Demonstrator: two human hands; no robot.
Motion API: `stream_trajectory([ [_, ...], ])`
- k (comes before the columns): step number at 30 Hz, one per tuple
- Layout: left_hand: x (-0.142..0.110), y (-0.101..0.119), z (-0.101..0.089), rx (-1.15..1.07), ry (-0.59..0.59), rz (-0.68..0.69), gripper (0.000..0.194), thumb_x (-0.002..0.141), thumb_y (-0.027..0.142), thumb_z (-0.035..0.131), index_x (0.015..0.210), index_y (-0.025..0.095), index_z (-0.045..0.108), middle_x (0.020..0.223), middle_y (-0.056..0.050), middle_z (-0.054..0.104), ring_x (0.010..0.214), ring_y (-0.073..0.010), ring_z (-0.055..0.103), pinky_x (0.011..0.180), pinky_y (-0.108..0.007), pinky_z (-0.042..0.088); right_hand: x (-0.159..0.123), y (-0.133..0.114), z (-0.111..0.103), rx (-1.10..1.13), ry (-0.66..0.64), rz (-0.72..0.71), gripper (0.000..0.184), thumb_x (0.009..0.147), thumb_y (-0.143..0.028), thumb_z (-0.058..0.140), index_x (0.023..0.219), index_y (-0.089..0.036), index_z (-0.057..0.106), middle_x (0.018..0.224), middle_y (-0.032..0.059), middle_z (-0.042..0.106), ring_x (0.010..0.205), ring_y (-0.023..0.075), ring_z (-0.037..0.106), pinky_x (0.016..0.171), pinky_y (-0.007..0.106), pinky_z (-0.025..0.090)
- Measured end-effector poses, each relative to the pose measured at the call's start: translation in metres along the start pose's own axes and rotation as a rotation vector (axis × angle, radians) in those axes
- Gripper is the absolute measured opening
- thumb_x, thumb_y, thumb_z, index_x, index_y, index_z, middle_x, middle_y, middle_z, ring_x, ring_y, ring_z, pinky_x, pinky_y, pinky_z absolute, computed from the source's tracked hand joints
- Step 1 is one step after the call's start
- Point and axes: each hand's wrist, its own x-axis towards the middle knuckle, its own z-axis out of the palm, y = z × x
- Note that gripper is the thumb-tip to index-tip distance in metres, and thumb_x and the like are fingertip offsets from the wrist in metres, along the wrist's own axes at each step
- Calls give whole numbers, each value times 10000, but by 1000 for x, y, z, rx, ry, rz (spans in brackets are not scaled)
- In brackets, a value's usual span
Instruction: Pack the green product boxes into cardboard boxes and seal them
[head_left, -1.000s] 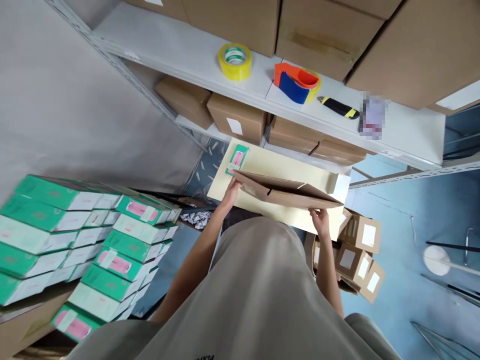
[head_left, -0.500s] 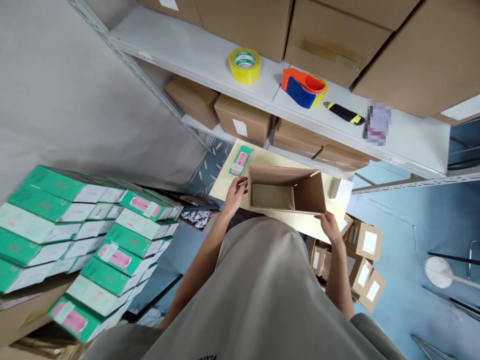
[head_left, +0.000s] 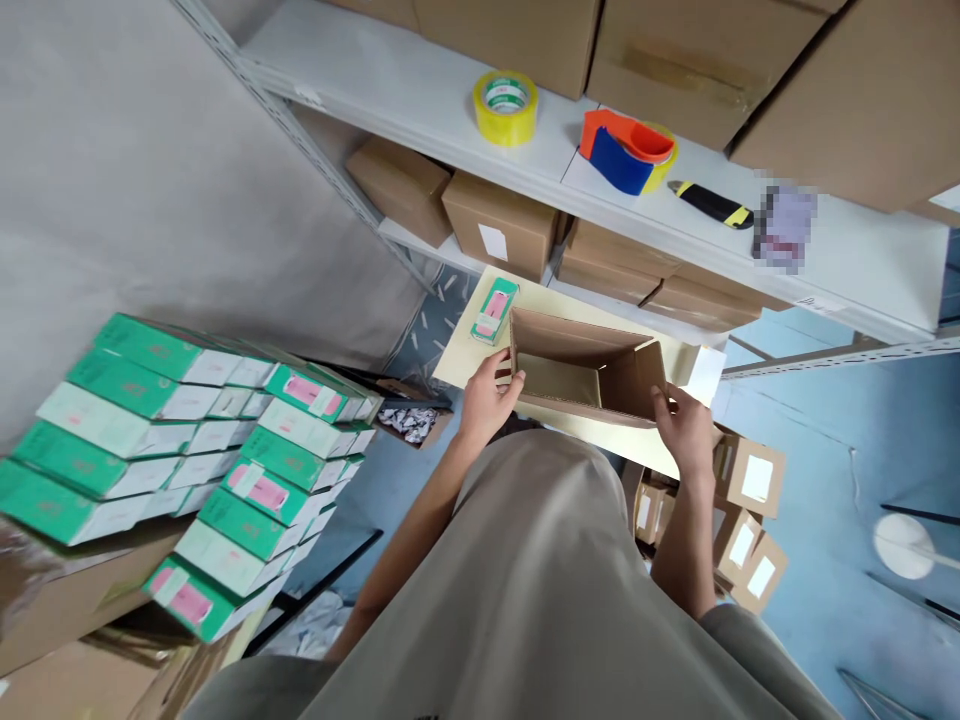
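An open cardboard box (head_left: 559,383) rests on or just over the pale yellow tabletop (head_left: 459,352), its inside facing up towards me. My left hand (head_left: 489,395) grips its left end, thumb and fingers on either side of the wall. At the right end, my right hand (head_left: 681,420) pinches the upper edge. Beyond my left hand a green and pink product box (head_left: 494,310) lies flat on the tabletop. A small white block-shaped item (head_left: 706,375) stands at the table's right end.
On the shelf (head_left: 420,105) ahead lie a yellow tape roll (head_left: 505,108), an orange and blue tape dispenser (head_left: 626,152), a utility knife (head_left: 712,204) and a blurred-out item (head_left: 785,226). Stacked green boxes (head_left: 259,515) stand left. Cardboard boxes (head_left: 754,480) sit lower right.
My right hand has moved from the box's lower right corner up onto its right wall. My left hand now has its thumb over the left wall. The view has shifted slightly.
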Motion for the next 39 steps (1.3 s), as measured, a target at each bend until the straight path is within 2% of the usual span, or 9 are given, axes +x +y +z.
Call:
stream_trajectory([
  [5,-5,10,-8,43,-58,76,484,1019,375,736,1491,273,770,1455,-106,777,1107,-287,815,908,-398,737,-18,-9,-10,-140,85,-1,435,1065,-542,483,805,-248,671,709,114,726,673,280,684,663,342,417],
  [10,-2,13,-12,128,-108,89,487,1020,303,714,1501,272,779,1481,-96,779,1085,-286,823,1007,-417,705,-21,-12,-2,-137,78,31,381,1035,-517,482,771,-259,578,738,121,752,681,281,717,668,344,420],
  [17,-1,9,-27,192,-161,132,459,1010,324,705,1457,263,789,1419,-100,804,1120,-291,820,1015,-417,704,-20,-15,13,27,49,54,603,1089,-692,454,1103,-186,781,1042,183,851,823,314,813,758,393,569],
  [23,-6,24,-19,407,-229,219,473,1053,470,708,1478,276,782,1352,-108,758,1066,-283,815,1100,-454,662,-26,-21,14,177,-44,-19,656,1144,-718,493,1442,-206,775,1404,199,780,1037,342,830,962,480,658],
  [28,-10,32,-15,592,-424,278,585,1093,632,669,1535,255,737,1586,-132,707,1495,-381,644,1293,-530,519,-33,-14,15,109,-251,-186,688,1091,-761,625,1555,-266,735,1636,155,681,1478,413,655,1242,609,567],
  [31,-3,24,-16,671,-467,285,674,1055,681,723,1564,239,705,1560,-156,731,1488,-398,636,1267,-526,532,-29,-5,17,64,-307,-227,769,1005,-780,756,1581,-272,710,1608,160,703,1505,418,625,1246,613,568],
  [35,17,10,-4,723,-331,246,858,1036,685,748,1700,176,557,1418,-235,766,1414,-448,672,1228,-579,539,-12,-2,37,7,-155,-71,812,1042,-781,695,1619,-210,648,1321,215,788,1258,429,738,1116,627,622],
  [37,28,7,6,730,-181,268,1131,970,675,839,1800,77,358,1615,-346,605,1568,-522,542,1295,-649,458,-2,-3,51,-23,-23,14,958,1041,-789,685,1731,-150,504,1327,250,750,1276,454,711,1159,671,582],
  [39,37,7,12,721,-108,354,1343,903,642,921,1845,41,176,1808,-397,335,1722,-564,307,1374,-696,331,5,-3,61,-37,61,48,1135,1025,-794,701,1833,-114,287,1425,291,688,1384,483,644,1233,707,516],
])
